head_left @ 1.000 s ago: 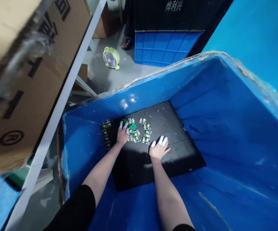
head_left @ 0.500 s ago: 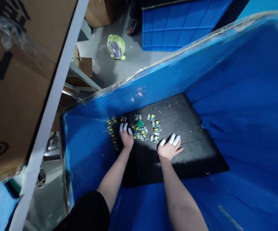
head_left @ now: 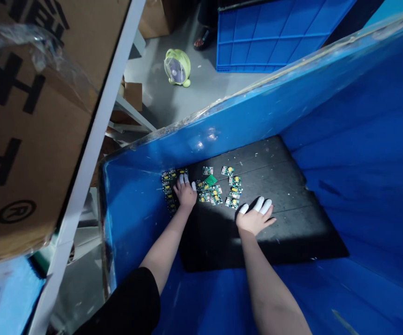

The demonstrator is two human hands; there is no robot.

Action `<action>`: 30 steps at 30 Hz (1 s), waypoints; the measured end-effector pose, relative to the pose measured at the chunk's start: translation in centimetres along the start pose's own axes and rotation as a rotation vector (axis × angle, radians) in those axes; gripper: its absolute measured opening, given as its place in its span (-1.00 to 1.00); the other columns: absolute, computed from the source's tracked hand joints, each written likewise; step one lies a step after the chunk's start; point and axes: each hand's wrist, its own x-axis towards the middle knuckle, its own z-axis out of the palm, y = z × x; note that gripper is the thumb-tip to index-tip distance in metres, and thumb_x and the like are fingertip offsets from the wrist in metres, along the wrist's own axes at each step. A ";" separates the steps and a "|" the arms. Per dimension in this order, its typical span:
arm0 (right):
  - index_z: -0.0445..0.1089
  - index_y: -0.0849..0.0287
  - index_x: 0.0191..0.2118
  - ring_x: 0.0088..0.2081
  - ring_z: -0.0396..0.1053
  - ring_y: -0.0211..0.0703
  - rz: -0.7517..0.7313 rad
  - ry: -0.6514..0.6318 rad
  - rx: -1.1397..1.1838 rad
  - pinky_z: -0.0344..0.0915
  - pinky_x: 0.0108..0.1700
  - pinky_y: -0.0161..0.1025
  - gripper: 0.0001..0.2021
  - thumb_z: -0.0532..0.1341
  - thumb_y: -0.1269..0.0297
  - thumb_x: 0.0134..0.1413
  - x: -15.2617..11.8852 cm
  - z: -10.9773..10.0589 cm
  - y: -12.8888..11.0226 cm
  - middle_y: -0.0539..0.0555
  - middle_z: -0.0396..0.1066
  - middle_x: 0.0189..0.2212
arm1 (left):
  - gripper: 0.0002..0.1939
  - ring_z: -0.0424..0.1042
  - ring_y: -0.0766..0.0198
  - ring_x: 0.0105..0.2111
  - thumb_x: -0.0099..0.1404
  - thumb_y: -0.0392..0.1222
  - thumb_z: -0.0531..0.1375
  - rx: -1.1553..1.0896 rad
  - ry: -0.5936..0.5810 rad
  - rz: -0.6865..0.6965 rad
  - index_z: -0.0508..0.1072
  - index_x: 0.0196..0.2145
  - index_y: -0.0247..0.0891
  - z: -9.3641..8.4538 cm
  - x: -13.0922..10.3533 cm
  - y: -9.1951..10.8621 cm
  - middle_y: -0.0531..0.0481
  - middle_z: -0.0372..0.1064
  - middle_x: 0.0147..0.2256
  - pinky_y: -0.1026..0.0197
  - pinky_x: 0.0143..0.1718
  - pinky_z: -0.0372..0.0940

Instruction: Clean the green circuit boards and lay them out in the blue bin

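Observation:
My left hand (head_left: 186, 192) is open over the left part of a black board (head_left: 218, 242), white covers on its fingertips. Its fingertips touch or nearly touch a small circuit board (head_left: 182, 171) beside a corner of lined-up circuit boards (head_left: 167, 185). To the right of this hand lies a loose cluster of circuit boards (head_left: 215, 199), one of them a plain green board (head_left: 210, 180) turned face down. My right hand (head_left: 255, 218), also with white fingertip covers, rests open and flat on the black surface. Just beyond its thumb side is a short column of circuit boards (head_left: 232, 202).
Tall blue walls (head_left: 354, 125) of a large bin surround the black board. On the left, a big cardboard box (head_left: 48, 139) stands behind a white frame post (head_left: 93, 121). Beyond the bin are a green fan (head_left: 177, 67), a blue crate (head_left: 267, 37) and another person's foot (head_left: 201, 42).
My left hand has moved left and slightly away from me, and the small circuit board there now sits closer to the lined-up ones. My right hand stays put. The whole view has shifted.

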 end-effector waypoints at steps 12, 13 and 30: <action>0.06 0.45 0.33 0.35 -0.07 0.36 -0.003 0.001 0.006 -0.18 0.26 0.45 -0.35 0.01 0.19 0.20 0.0 0.1 0.1 0.52 0.00 0.33 | -0.68 0.35 0.01 0.10 0.39 -0.15 0.19 -0.164 0.057 0.042 0.40 0.07 -0.25 0.3 -0.8 -1.3 -0.17 0.29 0.17 -0.17 0.09 0.31; 0.06 0.44 0.33 0.35 -0.07 0.36 -0.003 0.002 0.006 -0.18 0.26 0.45 -0.35 0.01 0.19 0.20 0.0 0.2 0.1 0.52 0.00 0.33 | -0.69 0.37 0.03 0.09 0.39 -0.16 0.19 -0.186 0.073 0.041 0.41 0.06 -0.25 0.3 -0.9 -1.4 -0.17 0.30 0.15 -0.15 0.08 0.33; 0.05 0.46 0.33 0.34 -0.06 0.37 -0.004 -0.002 0.001 -0.18 0.25 0.45 -0.34 0.00 0.19 0.19 0.0 0.2 0.1 0.53 -0.01 0.33 | -0.61 0.35 -0.01 0.10 0.38 -0.13 0.20 -0.191 0.038 -0.072 0.35 0.12 -0.23 0.4 0.9 1.1 -0.18 0.28 0.15 -0.19 0.09 0.30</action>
